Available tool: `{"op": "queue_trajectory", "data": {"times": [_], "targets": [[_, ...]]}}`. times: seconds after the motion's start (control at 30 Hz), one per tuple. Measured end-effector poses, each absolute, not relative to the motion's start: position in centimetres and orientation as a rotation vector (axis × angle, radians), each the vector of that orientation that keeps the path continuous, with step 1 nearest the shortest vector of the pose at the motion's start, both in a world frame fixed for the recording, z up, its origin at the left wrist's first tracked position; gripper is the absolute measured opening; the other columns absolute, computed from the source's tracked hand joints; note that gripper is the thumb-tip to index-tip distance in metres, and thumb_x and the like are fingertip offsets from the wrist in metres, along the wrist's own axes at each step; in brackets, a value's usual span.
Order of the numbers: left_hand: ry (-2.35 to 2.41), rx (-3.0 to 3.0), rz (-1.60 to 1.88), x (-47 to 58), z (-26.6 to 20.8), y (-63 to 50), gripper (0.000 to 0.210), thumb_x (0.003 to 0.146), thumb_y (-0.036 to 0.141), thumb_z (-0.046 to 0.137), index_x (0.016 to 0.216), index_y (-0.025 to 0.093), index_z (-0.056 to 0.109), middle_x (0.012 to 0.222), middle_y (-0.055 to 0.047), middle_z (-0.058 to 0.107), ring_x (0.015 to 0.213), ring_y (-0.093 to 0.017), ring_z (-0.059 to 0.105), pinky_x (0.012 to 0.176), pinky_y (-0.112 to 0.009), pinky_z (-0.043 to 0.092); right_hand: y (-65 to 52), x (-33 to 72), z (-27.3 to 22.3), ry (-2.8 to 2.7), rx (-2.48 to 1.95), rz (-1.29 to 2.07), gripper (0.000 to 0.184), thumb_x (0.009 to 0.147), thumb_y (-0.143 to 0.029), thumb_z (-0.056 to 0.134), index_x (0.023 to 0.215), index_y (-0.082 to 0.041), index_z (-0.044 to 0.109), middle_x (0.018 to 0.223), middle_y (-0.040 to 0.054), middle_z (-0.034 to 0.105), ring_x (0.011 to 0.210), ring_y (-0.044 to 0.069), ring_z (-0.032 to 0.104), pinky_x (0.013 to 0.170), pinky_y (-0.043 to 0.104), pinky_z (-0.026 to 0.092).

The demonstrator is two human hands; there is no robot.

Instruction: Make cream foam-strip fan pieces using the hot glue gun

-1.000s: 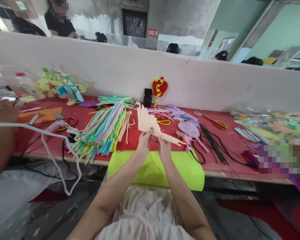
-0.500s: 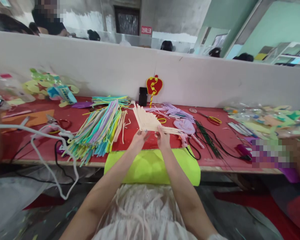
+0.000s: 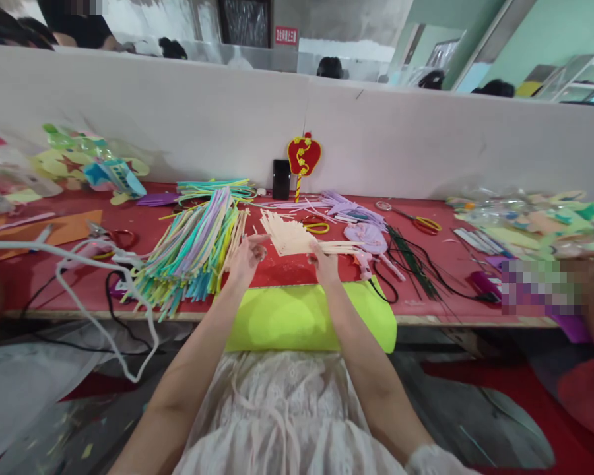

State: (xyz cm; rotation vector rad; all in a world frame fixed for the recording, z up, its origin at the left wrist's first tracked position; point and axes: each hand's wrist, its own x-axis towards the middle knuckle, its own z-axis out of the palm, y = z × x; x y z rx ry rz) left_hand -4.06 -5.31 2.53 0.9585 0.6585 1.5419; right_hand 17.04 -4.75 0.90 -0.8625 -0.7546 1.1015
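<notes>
A fan-shaped piece of cream pipe cleaners (image 3: 288, 236) lies above the red tabletop, with several long stems sticking out to the right. My right hand (image 3: 324, 264) pinches its lower right edge between thumb and fingers. Apart from the piece, my left hand (image 3: 246, 260) is to its left, beside the large bundle of coloured pipe cleaners (image 3: 195, 247). Its index finger points right and the others are partly curled; I see nothing in it. A pink glue gun (image 3: 363, 262) lies just right of my right hand.
Yellow-green felt (image 3: 287, 320) hangs over the table's front edge. Behind are scissors (image 3: 317, 226), a black phone (image 3: 281, 179) and a red fan-shaped ornament (image 3: 304, 156). Green stems (image 3: 413, 264) and more scissors (image 3: 423, 224) lie right. A white cable (image 3: 86, 316) loops at left. Co-workers' arms show at both sides.
My left hand has let go of the cream piece and moved left toward the coloured bundle. My right hand keeps its grip. The view has shifted slightly.
</notes>
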Motion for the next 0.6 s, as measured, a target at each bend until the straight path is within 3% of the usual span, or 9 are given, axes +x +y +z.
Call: {"op": "queue_trajectory", "data": {"times": [0.07, 0.13, 0.23, 0.37, 0.5, 0.6], "targets": [[0.655, 1.067, 1.338, -4.3, 2.6, -5.8, 0.045, 0.086, 0.058, 0.048, 0.078, 0.016, 0.064, 0.073, -0.006, 0.068, 0.056, -0.011, 0.057, 0.054, -0.024, 0.043, -4.6, 17.2, 0.7, -0.755, -0.855, 1.107, 0.031, 0.059, -0.037, 0.080, 0.080, -0.017, 0.068, 0.069, -0.0018, 0.064, 0.054, 0.008, 0.053, 0.043, 0.019, 0.042], [0.694, 1.233, 1.048, -4.6, 2.8, -6.0, 0.048, 0.084, 0.060, 0.049, 0.073, 0.016, 0.062, 0.057, -0.003, 0.061, 0.050, -0.012, 0.054, 0.053, -0.025, 0.042, -4.4, 17.4, 0.6, -0.737, -0.848, 1.104, 0.032, 0.059, -0.037, 0.079, 0.083, -0.018, 0.068, 0.070, -0.0025, 0.064, 0.054, 0.008, 0.053, 0.044, 0.019, 0.042], [0.866, 1.501, 0.736, -5.0, 3.1, -5.9, 0.041, 0.076, 0.056, 0.063, 0.078, 0.015, 0.061, 0.054, 0.000, 0.059, 0.051, -0.012, 0.053, 0.055, -0.024, 0.040, -4.2, 17.8, 0.3, -0.676, -0.820, 1.102, 0.033, 0.059, -0.036, 0.080, 0.084, -0.019, 0.068, 0.072, -0.0030, 0.064, 0.056, 0.007, 0.053, 0.046, 0.019, 0.043], [1.137, 1.660, 0.637, -4.8, 3.7, -6.0, 0.049, 0.065, 0.051, 0.074, 0.094, 0.013, 0.063, 0.050, 0.003, 0.055, 0.047, -0.011, 0.049, 0.048, -0.023, 0.034, -4.0, 18.1, 0.1, -0.641, -0.786, 1.110, 0.031, 0.059, -0.035, 0.080, 0.083, -0.019, 0.067, 0.074, -0.0030, 0.065, 0.056, 0.007, 0.053, 0.045, 0.019, 0.042], [0.888, 1.818, 0.403, -2.8, 4.6, -7.5, 0.043, 0.077, 0.051, 0.063, 0.101, 0.016, 0.070, 0.058, 0.001, 0.059, 0.047, -0.010, 0.049, 0.046, -0.021, 0.033, -4.0, 18.0, 0.0, -0.644, -0.795, 1.104, 0.032, 0.059, -0.036, 0.080, 0.083, -0.020, 0.067, 0.074, -0.0039, 0.065, 0.056, 0.007, 0.054, 0.047, 0.020, 0.043], [0.836, 1.908, 0.570, -0.4, 5.3, -8.6, 0.039, 0.087, 0.047, 0.049, 0.095, 0.016, 0.072, 0.052, 0.002, 0.056, 0.049, -0.011, 0.052, 0.050, -0.022, 0.039, -4.2, 17.8, -0.1, -0.672, -0.827, 1.097, 0.033, 0.058, -0.039, 0.080, 0.082, -0.020, 0.067, 0.074, -0.0029, 0.066, 0.056, 0.008, 0.054, 0.047, 0.020, 0.044]]}}
